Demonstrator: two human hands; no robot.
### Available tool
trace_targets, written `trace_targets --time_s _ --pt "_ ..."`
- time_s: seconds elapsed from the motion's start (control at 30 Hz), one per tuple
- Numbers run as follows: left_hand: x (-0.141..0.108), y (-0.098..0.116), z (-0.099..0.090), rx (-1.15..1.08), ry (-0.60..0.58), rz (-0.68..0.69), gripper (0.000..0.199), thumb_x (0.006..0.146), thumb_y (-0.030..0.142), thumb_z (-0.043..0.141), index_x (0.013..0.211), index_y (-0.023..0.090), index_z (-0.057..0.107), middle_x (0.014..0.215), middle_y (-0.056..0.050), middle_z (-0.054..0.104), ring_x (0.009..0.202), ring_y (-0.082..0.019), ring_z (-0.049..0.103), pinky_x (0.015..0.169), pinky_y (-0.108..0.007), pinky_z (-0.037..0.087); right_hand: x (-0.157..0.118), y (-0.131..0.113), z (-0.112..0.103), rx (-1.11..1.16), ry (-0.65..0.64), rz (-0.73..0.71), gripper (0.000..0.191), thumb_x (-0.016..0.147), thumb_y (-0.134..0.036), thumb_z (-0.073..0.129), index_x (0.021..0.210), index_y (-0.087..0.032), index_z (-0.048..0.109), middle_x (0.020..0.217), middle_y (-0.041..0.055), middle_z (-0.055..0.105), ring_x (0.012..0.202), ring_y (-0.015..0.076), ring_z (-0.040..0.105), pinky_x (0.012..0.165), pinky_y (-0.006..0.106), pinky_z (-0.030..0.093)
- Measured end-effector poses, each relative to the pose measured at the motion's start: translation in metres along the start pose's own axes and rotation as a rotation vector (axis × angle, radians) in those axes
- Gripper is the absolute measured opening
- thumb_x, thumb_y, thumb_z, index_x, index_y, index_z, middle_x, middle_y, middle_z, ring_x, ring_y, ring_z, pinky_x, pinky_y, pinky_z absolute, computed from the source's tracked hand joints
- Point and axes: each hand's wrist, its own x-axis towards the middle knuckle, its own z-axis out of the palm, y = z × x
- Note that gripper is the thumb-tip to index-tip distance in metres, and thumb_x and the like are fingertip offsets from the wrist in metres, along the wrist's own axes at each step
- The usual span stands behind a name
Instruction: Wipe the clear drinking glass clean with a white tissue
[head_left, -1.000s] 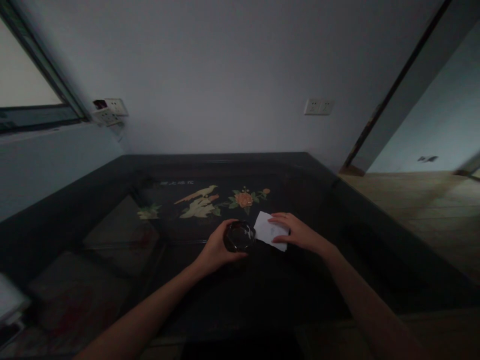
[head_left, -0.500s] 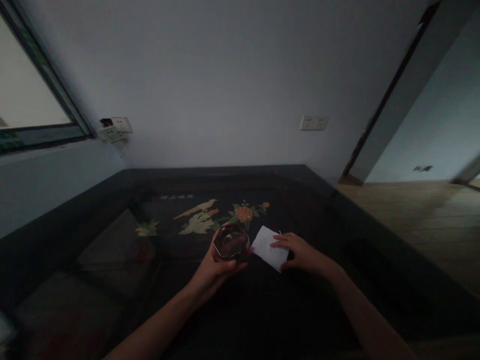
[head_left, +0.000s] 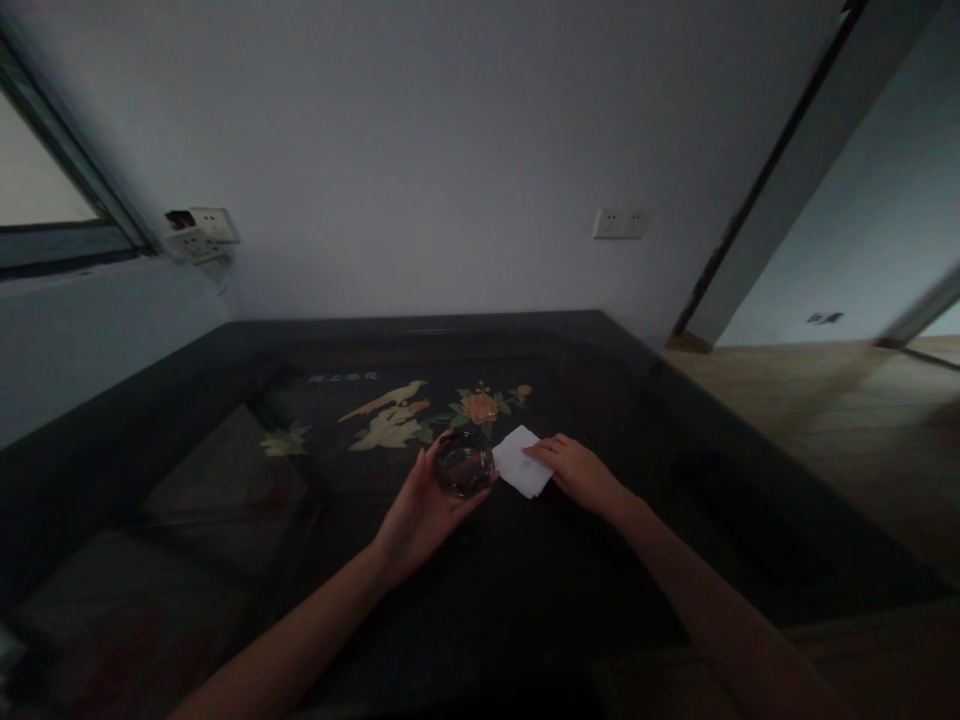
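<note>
A small, round, clear glass bowl [head_left: 463,465] sits in my left hand [head_left: 420,510], with the thumb along its near side and the fingers around its left. My right hand [head_left: 581,470] pinches a folded white paper tissue [head_left: 523,462], thumb hidden beneath and fingertips on top. The left corner of the tissue comes close to the right rim of the glass; whether they touch I cannot tell. Both hands are above the dark, glossy table [head_left: 480,620].
A bird picture [head_left: 390,420] and an orange flower [head_left: 480,407] decorate the tabletop. Behind it rises a pale wall with a double socket [head_left: 621,223]. More sockets [head_left: 214,224] are by the window at left. Wooden floor [head_left: 795,400] lies to the right.
The view has shifted slightly. My right hand has brought the tissue closer to the glass bowl and turned it, and my left hand has opened out a little around the bowl's side.
</note>
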Motion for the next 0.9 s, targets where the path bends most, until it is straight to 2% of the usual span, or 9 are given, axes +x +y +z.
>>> trace_targets --time_s 0.07,0.23,0.33,0.4,0.57,0.6,0.67,0.8,0.9 --pt "0.000 0.000 0.000 -0.030 -0.012 -0.044 0.070 0.086 0.052 0.055 0.145 0.038 0.020 0.136 -0.012 0.052 0.114 -0.033 0.060 0.096 -0.040 0.047 0.000 -0.003 0.000 -0.052 0.002 0.019 0.046 0.084 -0.003 0.046 0.126 -0.019 0.057 0.116 0.0105 0.065 0.102 0.0222 0.056 0.085 0.036 0.046" --pt "-0.004 -0.004 -0.002 0.006 -0.012 -0.066 0.062 0.092 0.043 0.049 0.145 0.044 0.017 0.139 -0.009 0.050 0.113 -0.031 0.061 0.095 -0.042 0.046 0.009 -0.015 0.005 -0.152 0.009 0.063 0.045 0.086 -0.006 0.047 0.126 -0.022 0.058 0.116 0.0131 0.064 0.101 0.0242 0.058 0.082 0.035 0.049" --pt "-0.004 -0.004 -0.003 -0.011 0.030 -0.072 0.060 0.093 0.044 0.046 0.147 0.030 0.023 0.140 -0.014 0.048 0.116 -0.032 0.058 0.098 -0.044 0.045 0.014 -0.014 0.000 -0.018 0.047 0.110 0.048 0.083 -0.002 0.044 0.123 -0.023 0.061 0.118 0.0113 0.065 0.104 0.0231 0.061 0.084 0.034 0.051" --pt "-0.002 -0.001 -0.001 -0.019 0.070 -0.061 0.057 0.094 0.043 0.044 0.144 0.022 0.030 0.140 -0.016 0.049 0.118 -0.032 0.056 0.100 -0.045 0.044 0.017 -0.011 -0.009 0.171 0.160 0.167 0.048 0.082 -0.001 0.042 0.121 -0.021 0.062 0.118 0.0080 0.066 0.105 0.0212 0.063 0.088 0.034 0.051" --pt "0.010 0.003 0.010 -0.003 0.070 0.055 0.048 0.095 0.039 0.044 0.139 0.019 0.040 0.130 -0.014 0.059 0.118 -0.027 0.057 0.105 -0.045 0.040 0.020 -0.025 -0.039 0.504 0.624 0.280 0.038 0.089 -0.016 0.043 0.124 -0.018 0.060 0.113 0.0071 0.070 0.102 0.0250 0.067 0.088 0.038 0.054" --pt "0.014 0.002 0.012 -0.007 0.072 0.085 0.047 0.095 0.039 0.044 0.137 0.018 0.042 0.127 -0.014 0.060 0.117 -0.026 0.057 0.105 -0.045 0.040 0.021 -0.032 -0.043 0.512 0.718 0.242 0.039 0.090 -0.017 0.043 0.126 -0.019 0.058 0.119 0.0071 0.068 0.108 0.0249 0.064 0.092 0.039 0.052" --pt "0.021 -0.002 0.012 -0.029 0.102 0.148 0.045 0.095 0.037 0.045 0.134 0.016 0.046 0.124 -0.013 0.063 0.116 -0.025 0.058 0.106 -0.044 0.039 0.022 -0.048 -0.045 0.501 0.781 0.089 0.045 0.090 -0.013 0.040 0.133 -0.022 0.051 0.130 0.0054 0.061 0.119 0.0220 0.058 0.100 0.040 0.048" --pt "0.031 -0.014 0.003 -0.088 0.138 0.173 0.044 0.093 0.040 0.049 0.131 0.019 0.051 0.121 -0.010 0.065 0.117 -0.023 0.057 0.106 -0.041 0.039 0.023 -0.071 -0.034 0.291 0.712 -0.164 0.053 0.091 -0.009 0.038 0.143 -0.022 0.036 0.136 0.0087 0.055 0.127 0.0196 0.051 0.107 0.042 0.043" --pt "0.031 -0.019 -0.002 -0.060 0.091 0.180 0.043 0.090 0.040 0.055 0.127 0.018 0.055 0.125 -0.010 0.063 0.123 -0.024 0.052 0.108 -0.039 0.036 0.023 -0.079 -0.025 0.124 0.630 -0.233 0.049 0.093 -0.009 0.034 0.142 -0.016 0.038 0.135 0.0111 0.056 0.129 0.0214 0.048 0.108 0.047 0.040"
